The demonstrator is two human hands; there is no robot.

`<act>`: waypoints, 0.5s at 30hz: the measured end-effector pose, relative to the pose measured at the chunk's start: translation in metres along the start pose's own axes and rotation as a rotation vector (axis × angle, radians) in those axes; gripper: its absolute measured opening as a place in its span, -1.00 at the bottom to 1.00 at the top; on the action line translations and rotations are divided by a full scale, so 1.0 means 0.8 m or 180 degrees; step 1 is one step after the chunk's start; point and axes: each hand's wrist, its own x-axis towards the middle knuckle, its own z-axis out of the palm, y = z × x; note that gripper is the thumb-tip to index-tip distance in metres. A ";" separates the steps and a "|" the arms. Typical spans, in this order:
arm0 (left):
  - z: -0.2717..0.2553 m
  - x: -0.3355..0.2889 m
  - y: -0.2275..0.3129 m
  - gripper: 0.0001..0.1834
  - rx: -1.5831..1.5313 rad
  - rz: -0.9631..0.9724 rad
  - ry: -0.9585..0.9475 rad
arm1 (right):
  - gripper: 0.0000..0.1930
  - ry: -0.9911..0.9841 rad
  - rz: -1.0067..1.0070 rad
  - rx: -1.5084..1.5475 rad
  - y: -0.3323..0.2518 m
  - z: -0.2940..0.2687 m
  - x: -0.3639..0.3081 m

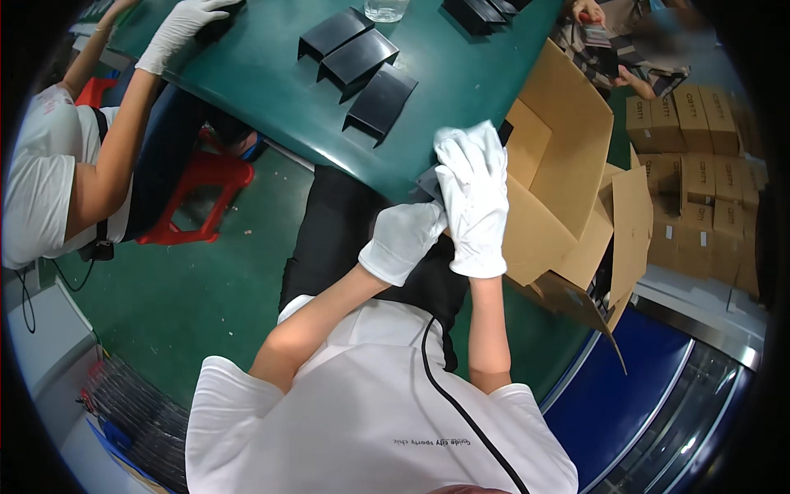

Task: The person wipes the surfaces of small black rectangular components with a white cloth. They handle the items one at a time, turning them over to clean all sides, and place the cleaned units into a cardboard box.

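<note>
Both my hands wear white gloves and meet at the near edge of the green table (247,90). My left hand (403,239) is closed on a dark plastic piece (427,183), of which only a small part shows. Over that piece lies my right hand (476,210), its fingers bent. White folds around its fingertips are blurred; whether they are a cloth or the glove itself I cannot tell. Farther off on the table, three black angled plastic covers (380,102) lie in a slanting row.
An open cardboard box (568,132) stands against the table's right side. A clear glass (386,8) and more black covers (473,14) sit at the far side. At the left, a co-worker's gloved hand (183,29) touches a black piece. Stacked cartons (699,181) fill the right.
</note>
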 end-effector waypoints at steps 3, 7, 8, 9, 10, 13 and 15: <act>0.008 -0.004 -0.013 -0.83 -0.0027 0.0233 0.0218 | -0.71 -0.0215 -0.0011 0.0021 -0.018 -0.004 -0.005; 0.009 0.010 -0.011 -0.91 -0.0393 0.0395 0.0753 | -0.71 -0.0703 0.0202 0.1227 -0.035 -0.010 -0.040; 0.005 0.011 -0.012 -0.91 -0.0021 -0.0270 0.0258 | -0.70 -0.0770 0.0229 0.1692 -0.034 -0.014 -0.044; 0.006 0.008 -0.022 -0.86 0.0152 -0.0159 0.0179 | -0.70 -0.0826 0.0259 0.2162 -0.035 -0.016 -0.049; 0.006 0.005 -0.036 -0.80 0.0331 -0.0053 0.0120 | -0.70 -0.0656 0.0601 0.2313 -0.044 -0.024 -0.046; -0.027 0.047 -0.024 -0.79 -0.0967 -0.0638 0.0404 | -0.59 0.0035 0.1798 0.3030 -0.025 -0.026 -0.078; -0.052 0.070 -0.021 -0.69 -0.2709 -0.2548 0.0253 | -0.52 0.0471 0.2368 0.3139 -0.017 -0.028 -0.089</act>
